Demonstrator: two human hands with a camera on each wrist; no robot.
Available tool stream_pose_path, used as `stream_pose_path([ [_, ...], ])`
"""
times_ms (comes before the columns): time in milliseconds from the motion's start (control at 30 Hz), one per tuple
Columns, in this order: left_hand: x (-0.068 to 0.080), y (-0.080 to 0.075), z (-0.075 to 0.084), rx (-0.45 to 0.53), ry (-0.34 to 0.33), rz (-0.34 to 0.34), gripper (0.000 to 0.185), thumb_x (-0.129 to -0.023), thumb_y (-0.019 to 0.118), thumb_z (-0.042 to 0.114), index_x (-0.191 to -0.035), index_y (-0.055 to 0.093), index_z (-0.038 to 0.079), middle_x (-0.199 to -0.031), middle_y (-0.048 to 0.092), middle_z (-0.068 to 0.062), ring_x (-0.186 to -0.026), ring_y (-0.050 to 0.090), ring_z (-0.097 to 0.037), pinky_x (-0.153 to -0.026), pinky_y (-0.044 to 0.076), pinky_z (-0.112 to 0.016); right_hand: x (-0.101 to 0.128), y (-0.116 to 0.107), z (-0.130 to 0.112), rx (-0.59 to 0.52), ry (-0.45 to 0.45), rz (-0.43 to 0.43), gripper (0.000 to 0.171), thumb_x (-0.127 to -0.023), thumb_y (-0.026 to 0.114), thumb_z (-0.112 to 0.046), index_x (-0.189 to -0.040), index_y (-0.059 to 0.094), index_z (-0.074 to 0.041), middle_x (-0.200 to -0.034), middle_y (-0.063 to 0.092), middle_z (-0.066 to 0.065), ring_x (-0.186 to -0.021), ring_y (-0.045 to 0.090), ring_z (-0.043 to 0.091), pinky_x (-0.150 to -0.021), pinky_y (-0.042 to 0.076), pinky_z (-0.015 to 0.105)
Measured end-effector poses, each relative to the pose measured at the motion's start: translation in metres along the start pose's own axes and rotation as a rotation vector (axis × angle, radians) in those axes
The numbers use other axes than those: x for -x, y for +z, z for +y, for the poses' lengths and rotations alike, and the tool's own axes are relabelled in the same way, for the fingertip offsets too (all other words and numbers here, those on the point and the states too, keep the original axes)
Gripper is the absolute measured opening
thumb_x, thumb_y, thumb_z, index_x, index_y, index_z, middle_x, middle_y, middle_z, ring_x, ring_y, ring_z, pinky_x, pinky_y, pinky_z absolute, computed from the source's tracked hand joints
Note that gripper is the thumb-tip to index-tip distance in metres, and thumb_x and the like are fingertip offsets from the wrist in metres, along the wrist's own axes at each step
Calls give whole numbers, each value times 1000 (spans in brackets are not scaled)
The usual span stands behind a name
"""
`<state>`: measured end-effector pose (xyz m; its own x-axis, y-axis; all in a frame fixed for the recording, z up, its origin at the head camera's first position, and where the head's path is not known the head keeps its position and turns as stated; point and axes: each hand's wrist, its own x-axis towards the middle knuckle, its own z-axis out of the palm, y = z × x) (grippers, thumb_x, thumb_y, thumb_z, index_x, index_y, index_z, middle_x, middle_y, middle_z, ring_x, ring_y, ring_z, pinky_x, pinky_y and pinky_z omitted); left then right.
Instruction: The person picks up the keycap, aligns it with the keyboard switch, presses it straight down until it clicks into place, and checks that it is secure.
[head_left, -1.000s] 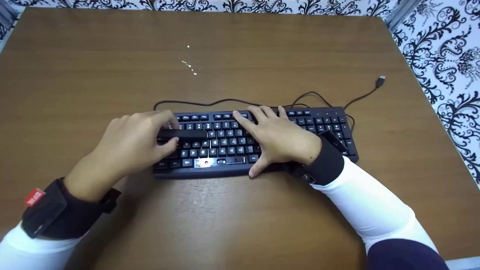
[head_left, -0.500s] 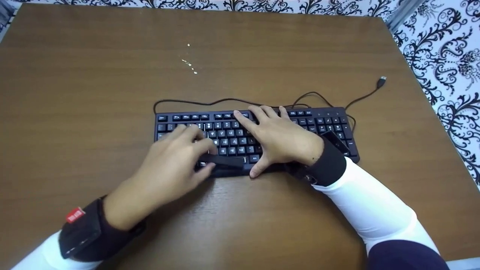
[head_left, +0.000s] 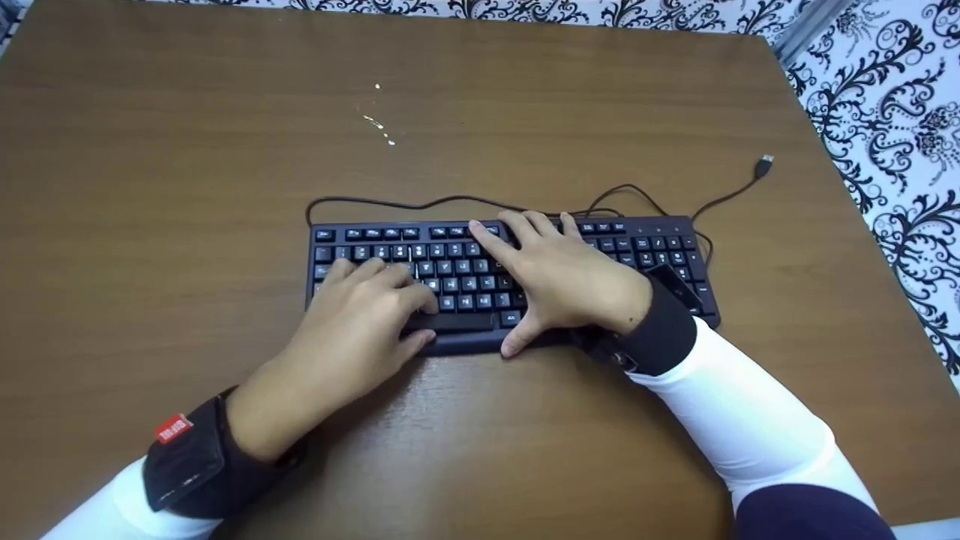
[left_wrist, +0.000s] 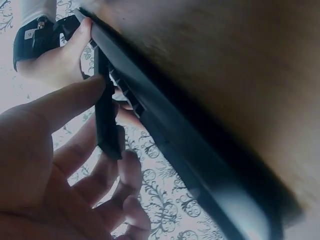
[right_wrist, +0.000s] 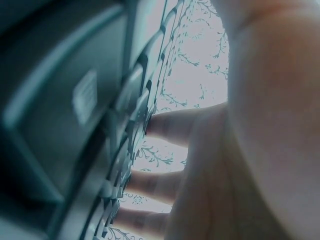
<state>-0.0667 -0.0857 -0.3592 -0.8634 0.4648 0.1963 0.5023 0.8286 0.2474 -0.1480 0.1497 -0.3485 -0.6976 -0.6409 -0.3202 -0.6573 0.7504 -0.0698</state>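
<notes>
Looks like a matter of seating the space bar (head_left: 459, 322) squarely in the bottom row of the keyboard (head_left: 645, 244), just at the near edge, pinched there between the thumb and curled fingers of the left hand (head_left: 352, 330). Best to line up both ends with the gap before pressing (bar (left_wrist: 107, 120) apparently standing a little off the frame, going by the left wrist view). Press evenly along the whole length, not at one end. Lean on the right hand (head_left: 570, 281), spread flat over the middle keys and holding nothing, to stop any sliding on the table (head_left: 187, 187). Mind the cable (head_left: 450, 201) behind.
</notes>
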Motion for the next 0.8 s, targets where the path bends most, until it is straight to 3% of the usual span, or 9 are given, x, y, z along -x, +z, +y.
stream_pose_path([
  [200, -2, 2, -2, -64, 30, -11, 23, -79, 84, 31, -97, 74, 20, -93, 70, -1, -85, 65, -25, -75, 48, -43, 1, 0, -1, -4, 1, 0, 144, -52, 78, -81, -162, 6, -21, -163, 21, 20, -149, 21, 42, -113, 21, 75],
  [567, -1, 3, -2, -14, 33, -26, 25, -80, 84, 31, -99, 74, 19, -97, 72, -2, -89, 68, -25, -75, 51, -44, -1, -4, -3, -1, -2, 0, 144, -52, 78, -81, -162, 5, -22, -164, 18, 20, -150, 20, 42, -114, 20, 75],
  [800, -2, 5, -3, -20, 47, -43, 22, -86, 78, 34, -102, 73, 20, -97, 72, -1, -89, 67, -25, -75, 48, -43, 0, -2, -2, -14, -4, -2, 144, -52, 78, -80, -162, 6, -22, -163, 20, 20, -150, 21, 41, -113, 21, 76],
])
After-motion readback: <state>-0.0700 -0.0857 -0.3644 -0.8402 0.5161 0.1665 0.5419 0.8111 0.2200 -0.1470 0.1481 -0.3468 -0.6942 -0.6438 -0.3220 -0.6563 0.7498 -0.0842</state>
